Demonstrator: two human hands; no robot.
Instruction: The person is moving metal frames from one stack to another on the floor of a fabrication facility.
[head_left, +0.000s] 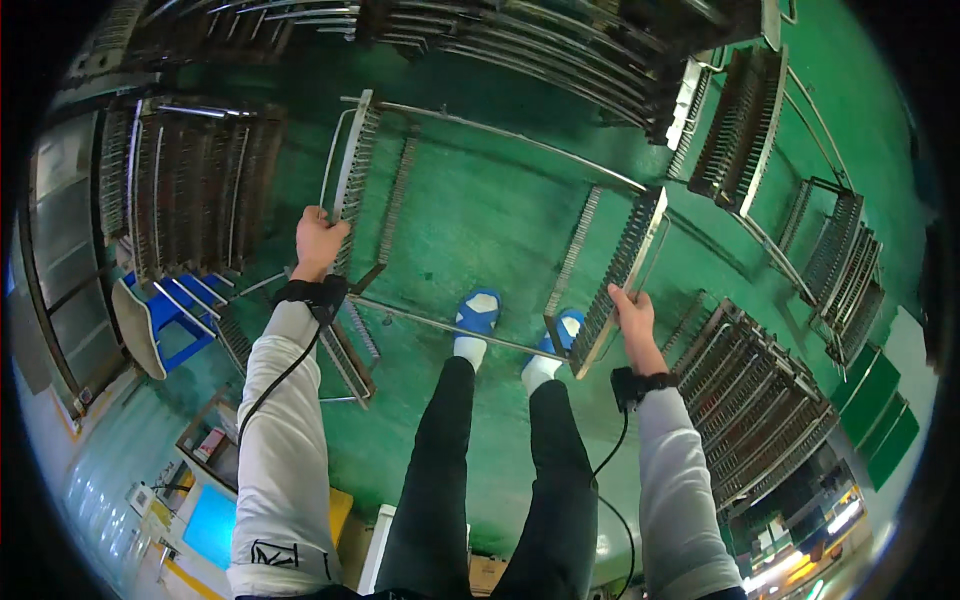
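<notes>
A metal rack frame with slotted, comb-like side rails and thin cross rods is held level over the floor in front of my legs. My left hand is closed around its left rail, near the bent side handle. My right hand grips the right rail near its close end, with the fingers partly hidden against the metal. Lower slotted strips show inside the frame. Both wrists wear black bands with cables.
Stacked slotted racks stand at the left, across the far side and at the lower right. More racks stand at the upper right. A blue stool is beyond my left forearm. My feet, in blue slippers, are on the green floor.
</notes>
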